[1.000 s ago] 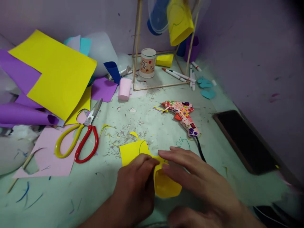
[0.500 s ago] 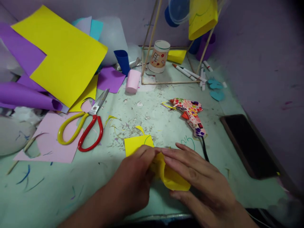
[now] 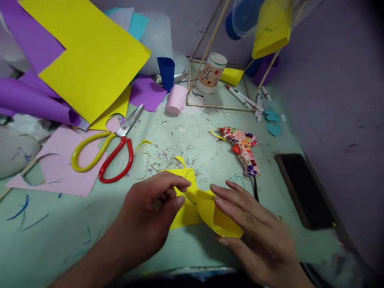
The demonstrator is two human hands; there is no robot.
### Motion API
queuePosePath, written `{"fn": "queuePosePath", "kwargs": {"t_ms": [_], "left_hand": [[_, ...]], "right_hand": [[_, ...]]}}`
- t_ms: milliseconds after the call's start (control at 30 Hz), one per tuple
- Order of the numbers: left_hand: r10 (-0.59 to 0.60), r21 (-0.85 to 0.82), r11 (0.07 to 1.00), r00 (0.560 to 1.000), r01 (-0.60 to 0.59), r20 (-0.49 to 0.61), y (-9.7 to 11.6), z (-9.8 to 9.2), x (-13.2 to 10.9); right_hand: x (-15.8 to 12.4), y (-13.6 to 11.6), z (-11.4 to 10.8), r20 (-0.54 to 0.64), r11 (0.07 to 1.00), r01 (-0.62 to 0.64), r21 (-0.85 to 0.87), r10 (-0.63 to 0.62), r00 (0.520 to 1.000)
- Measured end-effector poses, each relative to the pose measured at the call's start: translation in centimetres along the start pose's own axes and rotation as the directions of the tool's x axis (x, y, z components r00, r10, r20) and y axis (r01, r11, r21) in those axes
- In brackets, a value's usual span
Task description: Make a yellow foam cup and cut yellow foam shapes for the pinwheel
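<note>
Tabletop [image 3: 195,138]: pale green, littered.
My left grip [image 3: 147,214]: thumb and forefinger apart, over flat yellow sheet [image 3: 189,213].
My right grip [image 3: 261,230]: clamped round yellow roll [image 3: 207,209], beside the sheet.
Hidden: roll's right side, behind my fingers.
Unclear: whether roll and sheet join.

"Where's your camera?"
"On my head, facing forward and down: my left hand [image 3: 151,212] and right hand [image 3: 256,230] close below, the table [image 3: 204,146] beyond, the wall [image 3: 184,18] farthest off."
</note>
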State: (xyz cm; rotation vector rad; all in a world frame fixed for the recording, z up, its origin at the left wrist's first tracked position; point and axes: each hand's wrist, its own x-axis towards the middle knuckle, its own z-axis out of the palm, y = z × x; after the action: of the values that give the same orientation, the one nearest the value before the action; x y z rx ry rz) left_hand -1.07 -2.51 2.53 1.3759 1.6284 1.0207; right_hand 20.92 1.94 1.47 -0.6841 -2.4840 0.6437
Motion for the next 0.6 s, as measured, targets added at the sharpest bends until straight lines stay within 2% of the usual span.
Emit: {"fn": "queuePosePath", "kwargs": {"t_ms": [367, 467, 600], "left_hand": [[-0.073, 0.002, 0.997, 0.997, 0.073, 0.006, 0.3, -0.1, 0.8], [-0.157, 0.027, 0.987, 0.987, 0.158, -0.039, 0.3, 0.3, 0.5], [-0.31, 0.039, 0.947, 0.937, 0.32, -0.162, -0.2, 0.9, 0.1]], "right_hand": [[0.3, 0.1, 0.2, -0.022, 1.0, -0.001, 0.029, 0.002, 1.0], [0.5, -0.1, 0.2, -0.053, 0.998, -0.001, 0.055, 0.004, 0.999], [1.0, -0.2, 0.1, -0.135, 0.997, 0.002, 0.077, 0.008, 0.991]]}}
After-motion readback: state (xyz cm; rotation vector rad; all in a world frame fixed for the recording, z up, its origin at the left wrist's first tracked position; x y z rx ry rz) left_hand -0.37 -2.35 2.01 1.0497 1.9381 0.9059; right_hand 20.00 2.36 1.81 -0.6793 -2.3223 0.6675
